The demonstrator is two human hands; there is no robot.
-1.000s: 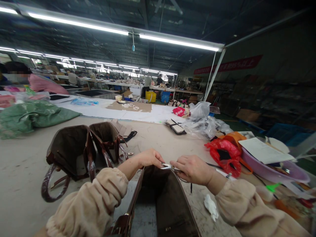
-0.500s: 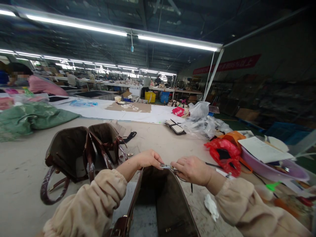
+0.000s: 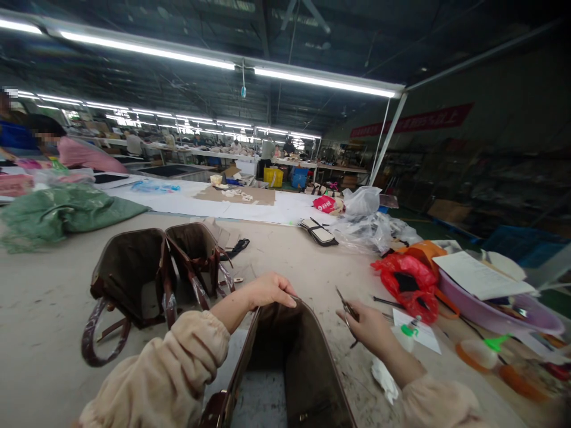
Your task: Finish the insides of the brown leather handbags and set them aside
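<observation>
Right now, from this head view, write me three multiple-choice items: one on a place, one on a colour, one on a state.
1. Where does the left hand rest?
A. on the far rim of the open brown bag
B. on the green cloth
C. in the purple basin

2. What colour is the crumpled plastic bag just in front of the purple basin?
A. blue
B. red
C. white

3. What is the right hand doing?
A. lying flat and empty
B. gripping a bag handle
C. holding small snips clear of the bag

Answers: 1 A, the fingers curl over the bag's far edge. 2 B, it is bright red. 3 C, thin metal blades stick up from the closed fingers, beside the bag.
</observation>
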